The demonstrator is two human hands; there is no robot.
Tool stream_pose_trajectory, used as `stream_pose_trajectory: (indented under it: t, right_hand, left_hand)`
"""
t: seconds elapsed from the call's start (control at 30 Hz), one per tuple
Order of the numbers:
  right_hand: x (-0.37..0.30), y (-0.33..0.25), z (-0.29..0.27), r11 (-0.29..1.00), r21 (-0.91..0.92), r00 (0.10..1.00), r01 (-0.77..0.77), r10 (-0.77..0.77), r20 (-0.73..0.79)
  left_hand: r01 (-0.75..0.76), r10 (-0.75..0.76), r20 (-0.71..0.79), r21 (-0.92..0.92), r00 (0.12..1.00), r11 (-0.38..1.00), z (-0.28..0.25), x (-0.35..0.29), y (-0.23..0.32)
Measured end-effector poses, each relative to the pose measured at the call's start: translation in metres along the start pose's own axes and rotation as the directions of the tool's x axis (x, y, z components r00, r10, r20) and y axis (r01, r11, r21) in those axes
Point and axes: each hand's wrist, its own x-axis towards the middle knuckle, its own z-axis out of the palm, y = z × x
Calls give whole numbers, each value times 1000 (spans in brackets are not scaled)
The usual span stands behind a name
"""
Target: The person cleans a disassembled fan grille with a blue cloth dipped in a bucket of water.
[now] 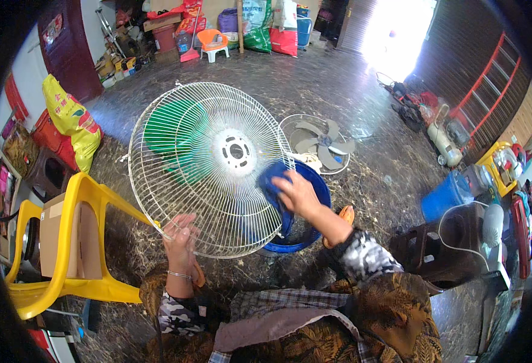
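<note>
A round white wire fan grille is tilted up in front of me, over the floor. Its lower left rim is gripped by my left hand, with the fingers curled round the wires. A dark blue cloth is bunched in my right hand and pressed against the grille's right side, slightly blurred. Below that hand stands a round blue tub, partly hidden by the grille. Through the wires shows something green, its kind unclear.
Grey fan blades lie inside another wire grille on the floor beyond the tub. A yellow plastic chair holding a cardboard box stands at left. At right are a blue bucket, a dark stool and a red ladder.
</note>
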Motion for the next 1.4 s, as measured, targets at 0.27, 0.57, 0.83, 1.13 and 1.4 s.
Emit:
stream_pose_trajectory:
  t: [0.27,0.57,0.83,1.13,1.4]
  right_hand:
    - [-82,-2,7,995,29,960,-97,86,268]
    - [-68,16,-37,995,-15,938,-100,100,333]
    - [-32,31,-61,943,-40,938,-331,334,94]
    - [-62,40,-74,902,-55,903,-429,430,15]
    - [-46,16,-99,918,-27,912,-395,388,-131]
  left_hand:
    - [55,-44,100,-112,994,992,3,1,11]
    - [-94,84,-61,-187,995,978,3,28,34]
    - [-163,169,39,-136,985,977,20,11,39]
    - [-279,314,40,-359,949,890,13,1,69]
    - [34,-166,590,228,790,973,60,10,-46]
